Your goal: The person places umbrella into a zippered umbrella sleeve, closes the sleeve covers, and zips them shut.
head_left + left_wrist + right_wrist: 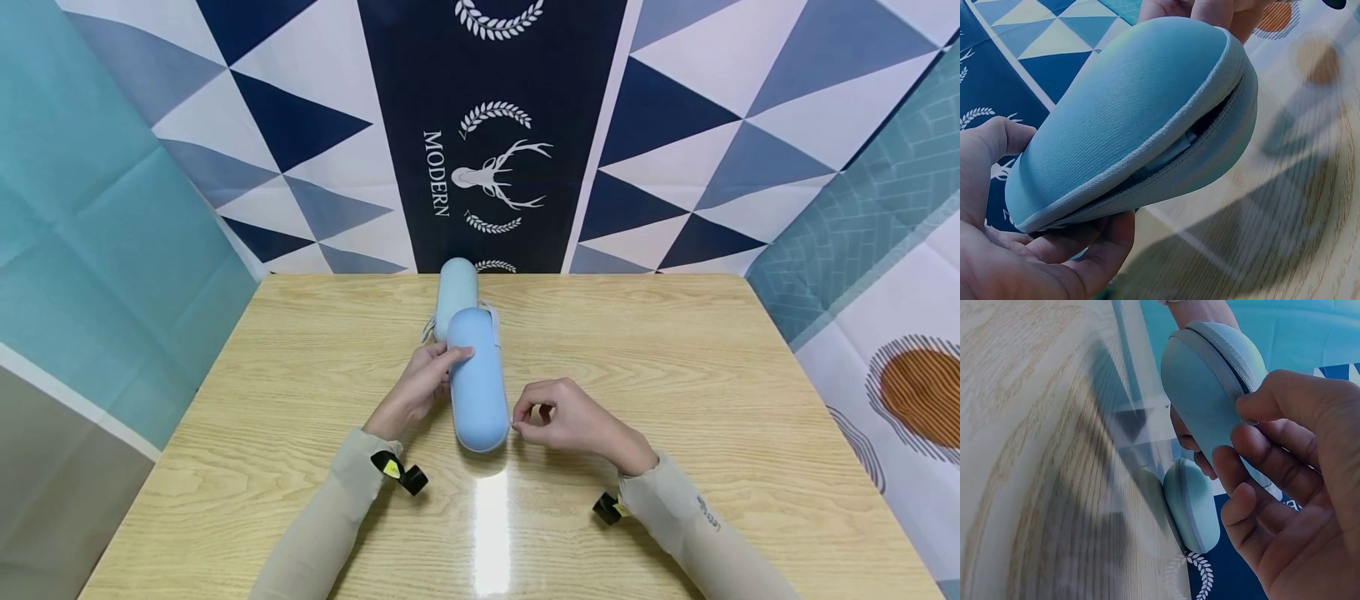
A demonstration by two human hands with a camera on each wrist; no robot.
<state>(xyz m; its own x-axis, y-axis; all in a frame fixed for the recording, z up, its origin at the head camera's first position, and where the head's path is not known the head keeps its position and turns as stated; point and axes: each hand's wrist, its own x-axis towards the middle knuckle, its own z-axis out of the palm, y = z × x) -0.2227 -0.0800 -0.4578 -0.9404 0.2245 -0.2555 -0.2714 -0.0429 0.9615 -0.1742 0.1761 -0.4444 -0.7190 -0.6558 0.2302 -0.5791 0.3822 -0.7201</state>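
Observation:
A long, rounded blue zippered case (480,383) is raised over the table, held in my left hand (420,383) with the thumb on top and the fingers beneath. In the left wrist view its seam gapes along one side, and something pale (1169,153) shows inside. My right hand (566,417) pinches the zipper pull between thumb and forefinger at the case's near right edge; those fingers mostly hide the pull. Along the seam by the right thumb, the zipper (1219,353) shows dark. Just behind lies a second, paler green-blue case (456,292), partly overlapped by the first.
Both cases are on or over a light wooden table (660,350). A grey strap (491,317) sits at the blue case's far end, and a cord loop (429,329) lies beside the paler case. Patterned cloth (300,150) hangs behind the table's far edge.

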